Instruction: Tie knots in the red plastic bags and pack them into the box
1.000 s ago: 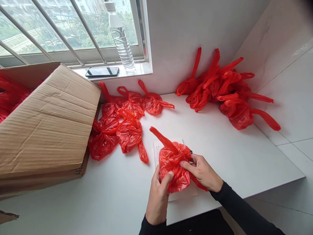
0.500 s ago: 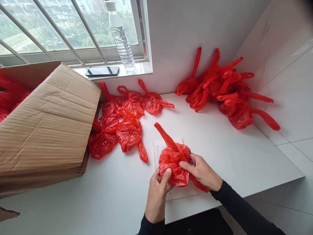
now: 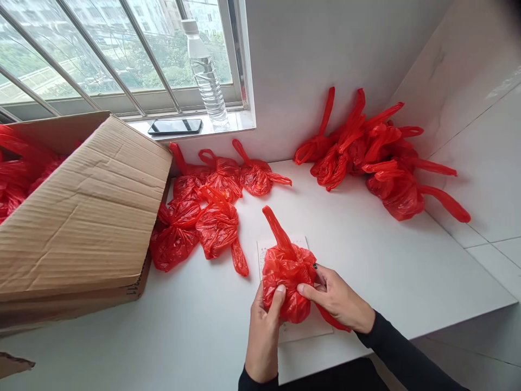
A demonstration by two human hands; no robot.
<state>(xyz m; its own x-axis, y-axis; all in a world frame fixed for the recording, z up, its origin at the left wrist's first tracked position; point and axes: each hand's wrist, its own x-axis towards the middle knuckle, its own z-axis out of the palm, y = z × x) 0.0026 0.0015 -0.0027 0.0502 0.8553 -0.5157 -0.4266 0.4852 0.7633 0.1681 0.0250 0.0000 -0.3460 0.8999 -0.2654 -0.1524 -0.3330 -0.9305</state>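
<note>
A knotted red plastic bag [image 3: 288,271] is gripped between both hands above a sheet of paper [image 3: 309,332] with handwriting on it. My left hand [image 3: 264,331] holds the bag's lower left side, thumb on top. From the right, my right hand [image 3: 340,297] grips it, thumb pressing its front; the dark tip of what looks like a pen shows by those fingers. One handle of the bag points up, the other hangs down at the right. What the bag contains is hidden by the plastic.
Several tied red bags [image 3: 217,222] lie beside a cardboard box [image 3: 89,217] holding more red plastic. Another heap of red bags [image 3: 362,149] rests against the wall at the back right. A phone [image 3: 175,126] and a water bottle [image 3: 208,81] are on the windowsill.
The view has tilted up a little, so things sit slightly lower. Both hands still hold the red bag, whose lower part has shifted and bulges rounder between the thumbs.
</note>
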